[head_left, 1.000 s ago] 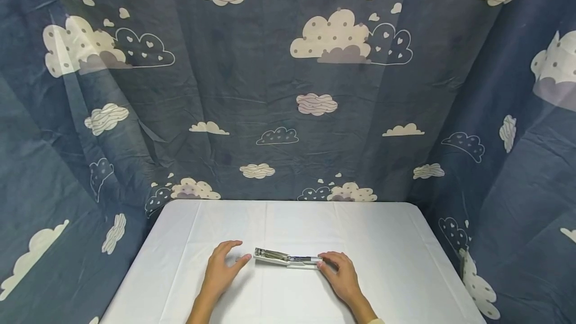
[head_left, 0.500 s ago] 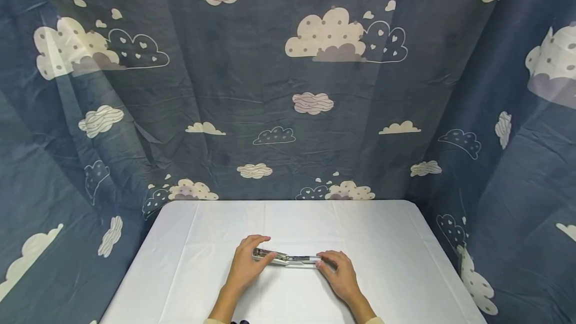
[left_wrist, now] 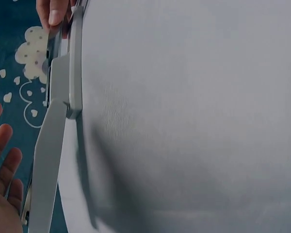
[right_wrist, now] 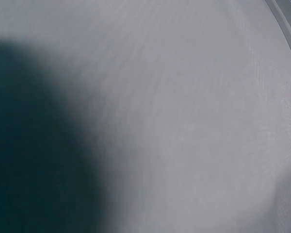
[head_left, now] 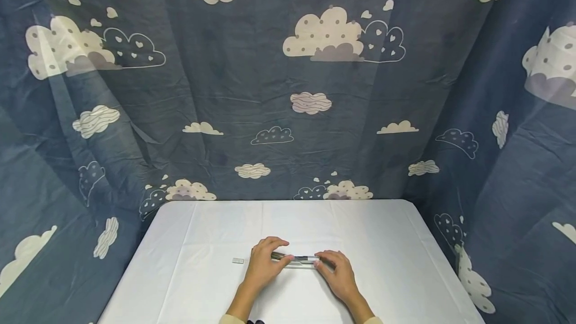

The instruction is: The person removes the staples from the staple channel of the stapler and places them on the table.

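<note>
A grey-white stapler (head_left: 302, 265) lies lengthwise between my hands, hinged open, its dark metal channel facing up. In the left wrist view its long arm (left_wrist: 47, 160) bends at the hinge. My right hand (head_left: 338, 273) pinches the right end between thumb and fingers; that grip shows at the top of the left wrist view. My left hand (head_left: 265, 268) is spread around the left part, which it mostly hides in the head view. Its fingers (left_wrist: 1, 141) are loosely extended beside the arm. A small grey block (head_left: 238, 260), resembling a staple strip, lies left of this hand.
A white cloth (head_left: 202, 244) covers the table. Dark blue curtains with cloud prints (head_left: 270, 84) hang behind it and at both sides. The right wrist view mostly shows white cloth with a dark shadow.
My left hand has moved right, from beside the stapler's left end to around its left part. The small grey block behind it has come into view. My right hand has stayed at the right end.
</note>
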Demonstrator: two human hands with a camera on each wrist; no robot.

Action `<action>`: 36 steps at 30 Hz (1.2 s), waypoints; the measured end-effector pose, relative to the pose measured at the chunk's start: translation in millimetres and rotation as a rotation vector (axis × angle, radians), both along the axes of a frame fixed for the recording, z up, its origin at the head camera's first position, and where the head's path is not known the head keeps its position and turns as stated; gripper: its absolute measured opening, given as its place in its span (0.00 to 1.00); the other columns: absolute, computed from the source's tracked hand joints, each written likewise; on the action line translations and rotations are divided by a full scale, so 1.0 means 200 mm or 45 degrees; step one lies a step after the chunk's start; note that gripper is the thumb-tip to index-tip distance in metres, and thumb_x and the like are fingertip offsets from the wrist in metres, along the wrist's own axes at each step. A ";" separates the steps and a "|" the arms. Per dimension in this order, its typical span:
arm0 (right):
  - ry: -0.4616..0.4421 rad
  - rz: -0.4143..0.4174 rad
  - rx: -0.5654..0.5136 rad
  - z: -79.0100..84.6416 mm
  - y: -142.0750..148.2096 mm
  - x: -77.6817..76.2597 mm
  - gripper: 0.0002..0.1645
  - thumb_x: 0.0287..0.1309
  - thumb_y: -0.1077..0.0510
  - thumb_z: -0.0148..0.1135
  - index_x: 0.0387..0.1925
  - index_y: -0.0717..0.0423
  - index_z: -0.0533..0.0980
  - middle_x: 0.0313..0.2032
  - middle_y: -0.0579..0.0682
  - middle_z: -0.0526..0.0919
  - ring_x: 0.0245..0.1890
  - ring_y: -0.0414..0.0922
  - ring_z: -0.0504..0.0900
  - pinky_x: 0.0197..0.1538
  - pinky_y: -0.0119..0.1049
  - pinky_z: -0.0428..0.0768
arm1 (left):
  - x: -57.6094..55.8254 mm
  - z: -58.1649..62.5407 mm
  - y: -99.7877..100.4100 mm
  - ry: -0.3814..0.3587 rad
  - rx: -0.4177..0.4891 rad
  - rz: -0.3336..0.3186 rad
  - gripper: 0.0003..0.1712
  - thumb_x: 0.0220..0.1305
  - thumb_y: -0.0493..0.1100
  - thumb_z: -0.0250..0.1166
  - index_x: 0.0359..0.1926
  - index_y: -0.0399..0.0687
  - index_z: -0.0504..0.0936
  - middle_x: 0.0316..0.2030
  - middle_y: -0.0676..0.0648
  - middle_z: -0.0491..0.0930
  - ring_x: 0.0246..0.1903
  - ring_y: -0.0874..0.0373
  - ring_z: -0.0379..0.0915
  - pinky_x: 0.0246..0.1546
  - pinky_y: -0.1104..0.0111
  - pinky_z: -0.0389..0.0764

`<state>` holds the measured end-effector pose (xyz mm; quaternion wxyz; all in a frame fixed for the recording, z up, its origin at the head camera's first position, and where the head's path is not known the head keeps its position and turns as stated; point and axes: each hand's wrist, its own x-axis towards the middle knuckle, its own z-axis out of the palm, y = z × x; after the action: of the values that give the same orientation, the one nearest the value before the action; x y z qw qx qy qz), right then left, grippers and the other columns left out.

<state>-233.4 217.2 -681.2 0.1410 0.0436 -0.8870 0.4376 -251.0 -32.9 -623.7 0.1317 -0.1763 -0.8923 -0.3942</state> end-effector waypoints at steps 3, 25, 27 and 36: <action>-0.008 0.001 0.011 0.00 0.00 0.00 0.15 0.58 0.47 0.75 0.46 0.41 0.87 0.48 0.43 0.89 0.57 0.53 0.82 0.75 0.64 0.62 | 0.00 -0.02 0.04 0.010 -0.011 -0.018 0.21 0.56 0.54 0.79 0.50 0.60 0.88 0.51 0.56 0.85 0.53 0.55 0.79 0.57 0.48 0.75; 0.032 0.002 0.051 0.01 -0.01 0.00 0.13 0.58 0.47 0.75 0.45 0.40 0.87 0.47 0.43 0.89 0.56 0.53 0.83 0.73 0.65 0.65 | 0.00 -0.13 0.21 0.053 -0.231 -0.048 0.13 0.56 0.58 0.78 0.41 0.64 0.91 0.47 0.58 0.85 0.52 0.57 0.79 0.61 0.53 0.75; 0.034 0.003 0.054 0.01 -0.01 0.00 0.13 0.58 0.47 0.75 0.45 0.40 0.87 0.47 0.43 0.89 0.55 0.53 0.83 0.73 0.65 0.65 | 0.00 -0.13 0.22 0.066 -0.258 -0.032 0.14 0.55 0.59 0.77 0.41 0.63 0.91 0.47 0.58 0.86 0.53 0.56 0.79 0.62 0.52 0.75; 0.020 -0.003 0.053 0.01 -0.01 0.01 0.14 0.58 0.47 0.75 0.46 0.40 0.87 0.48 0.44 0.89 0.56 0.53 0.82 0.73 0.64 0.65 | 0.01 -0.15 0.26 0.106 -0.289 0.025 0.13 0.55 0.59 0.77 0.39 0.64 0.92 0.45 0.60 0.86 0.51 0.58 0.80 0.64 0.53 0.74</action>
<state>-232.2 216.1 -679.2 0.1475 0.0490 -0.8949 0.4184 -249.4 18.8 -654.5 0.1517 -0.1975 -0.9266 -0.2817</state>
